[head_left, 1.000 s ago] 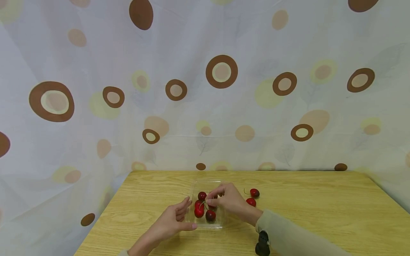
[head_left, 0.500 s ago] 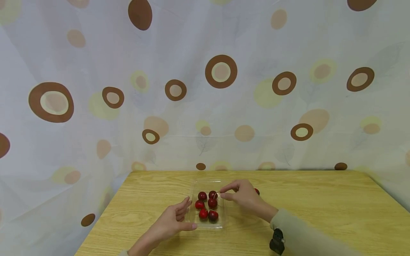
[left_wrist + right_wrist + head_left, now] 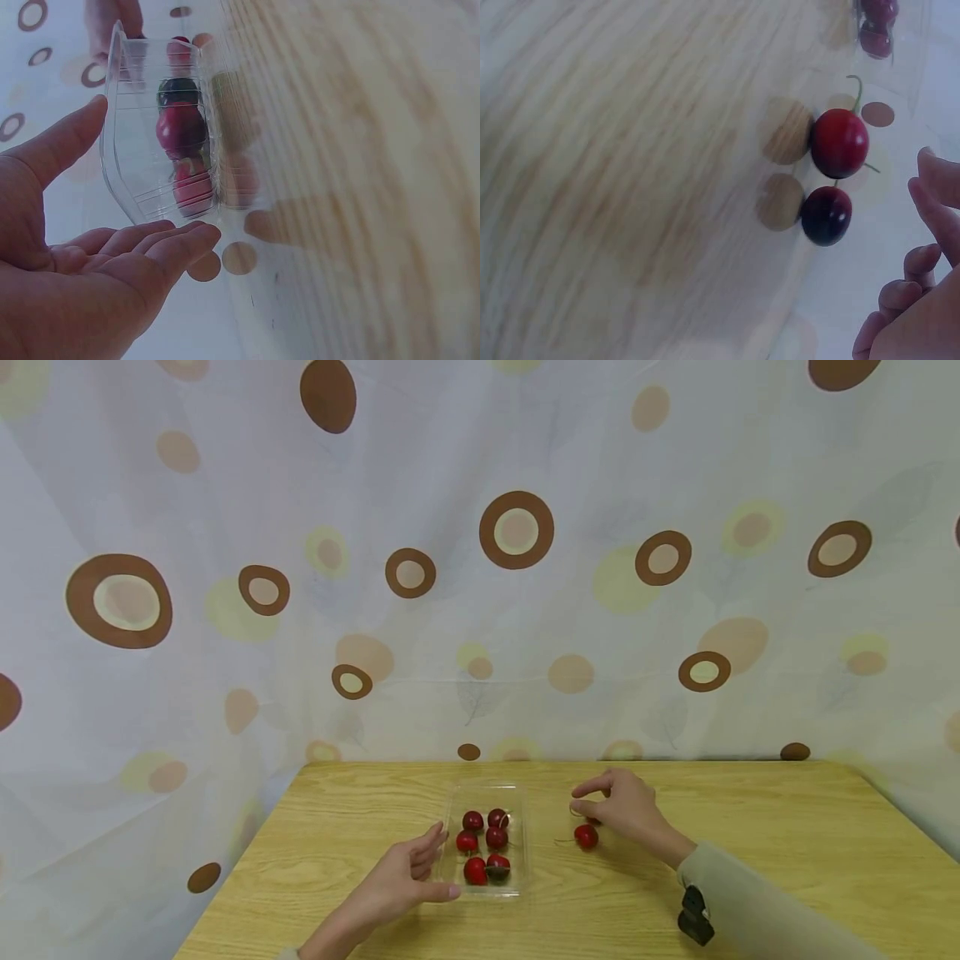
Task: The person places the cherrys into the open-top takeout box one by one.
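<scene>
A clear plastic container (image 3: 523,852) on the wooden table holds several red cherries (image 3: 497,837) with stems. My left hand (image 3: 408,872) rests at its left side, fingers extended and thumb tip by the rim. To the container's right lie two loose cherries: a bright red cherry (image 3: 587,837), and a dark cherry (image 3: 826,216) mostly covered by my right hand (image 3: 628,806) in the head view. The thumb and index finger of that hand hover at the dark cherry's stem with a gap between them. In the right wrist view, those fingertips (image 3: 928,154) are empty and apart from both cherries.
The wooden table (image 3: 750,843) spreads around the container, its far edge close to a patterned curtain (image 3: 420,485). A black device (image 3: 695,914) is strapped at the right wrist, over the sleeve (image 3: 757,902).
My right hand has let go of a cherry in the container and moved right, over the loose cherries. The cherries inside have shifted into two rows. My left hand has stayed in place.
</scene>
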Motion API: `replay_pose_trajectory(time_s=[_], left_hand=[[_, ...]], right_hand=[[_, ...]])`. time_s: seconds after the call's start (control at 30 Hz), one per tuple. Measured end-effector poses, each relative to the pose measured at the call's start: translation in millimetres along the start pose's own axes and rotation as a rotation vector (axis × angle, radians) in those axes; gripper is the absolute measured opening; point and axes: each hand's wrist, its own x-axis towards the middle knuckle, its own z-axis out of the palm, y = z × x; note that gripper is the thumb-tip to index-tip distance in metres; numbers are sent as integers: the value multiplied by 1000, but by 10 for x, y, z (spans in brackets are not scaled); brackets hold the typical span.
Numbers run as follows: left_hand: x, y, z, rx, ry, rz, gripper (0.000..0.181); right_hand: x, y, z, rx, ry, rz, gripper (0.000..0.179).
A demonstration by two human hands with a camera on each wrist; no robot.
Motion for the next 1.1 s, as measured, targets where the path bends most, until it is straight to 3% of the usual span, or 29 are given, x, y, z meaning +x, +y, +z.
replay_pose_trajectory(time_s=[0.4, 0.83, 1.1], left_hand=[[0, 6, 2, 13, 10, -1, 98], [12, 18, -1, 3, 11, -25, 98], [11, 14, -1, 2, 12, -24, 98]], right_hand=[[87, 153, 92, -132, 33, -50, 14], [135, 124, 183, -160, 43, -25, 3], [128, 122, 176, -157, 34, -29, 8]])
